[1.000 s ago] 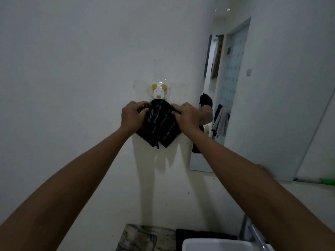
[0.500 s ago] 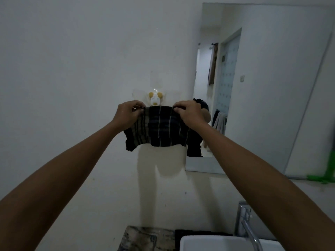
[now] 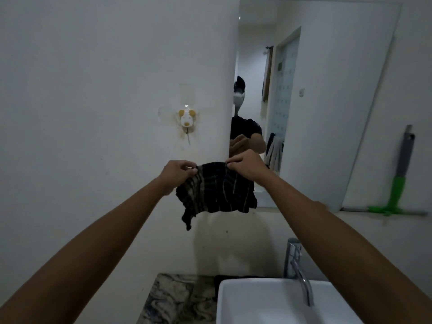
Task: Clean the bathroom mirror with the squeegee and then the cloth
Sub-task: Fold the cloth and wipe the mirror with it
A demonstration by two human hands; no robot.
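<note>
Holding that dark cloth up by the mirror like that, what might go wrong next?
The dark striped cloth is only pinched at its top edge by the left hand and right hand, so it could slip into the white sink. An elbow might also knock the green-handled squeegee leaning against the wall mirror.

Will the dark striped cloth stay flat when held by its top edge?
Probably not: the dark striped cloth sags between the left hand and right hand, so it seems floppy. One corner dangles low; it looks light.

Dog-shaped wall hook (image 3: 186, 118); chrome tap (image 3: 298, 270) over white basin (image 3: 268, 305).
</note>
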